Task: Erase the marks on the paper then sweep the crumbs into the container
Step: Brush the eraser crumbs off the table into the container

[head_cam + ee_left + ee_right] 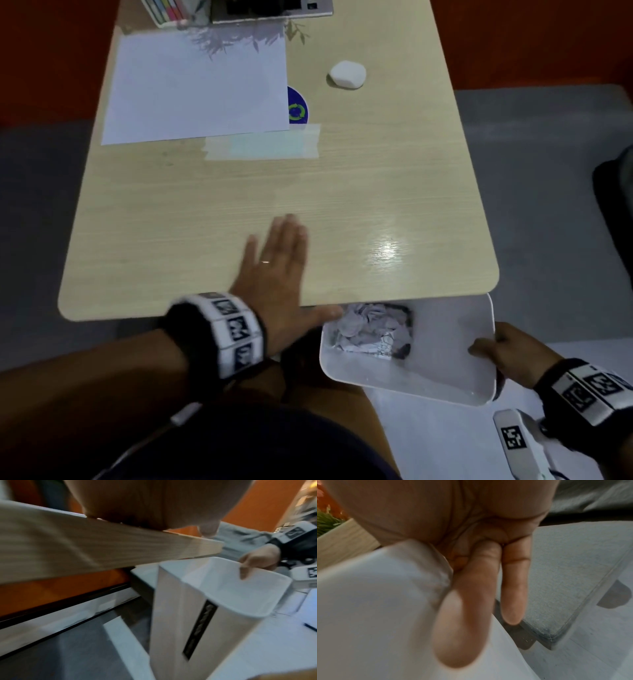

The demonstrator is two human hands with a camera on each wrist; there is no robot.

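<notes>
A white sheet of paper lies at the far left of the wooden table; no marks show on it. A white eraser rests to its right. My left hand lies flat on the table near the front edge, fingers straight, thumb at the edge. My right hand grips the rim of a white container, held just below the table's front edge; thumb inside the rim, fingers outside the wall. Crumpled paper scraps lie inside it. No crumbs are discernible.
A strip of pale tape and a blue round sticker sit beside the paper. Colored pens, a plant and a laptop stand at the table's far edge. Grey carpet surrounds the table.
</notes>
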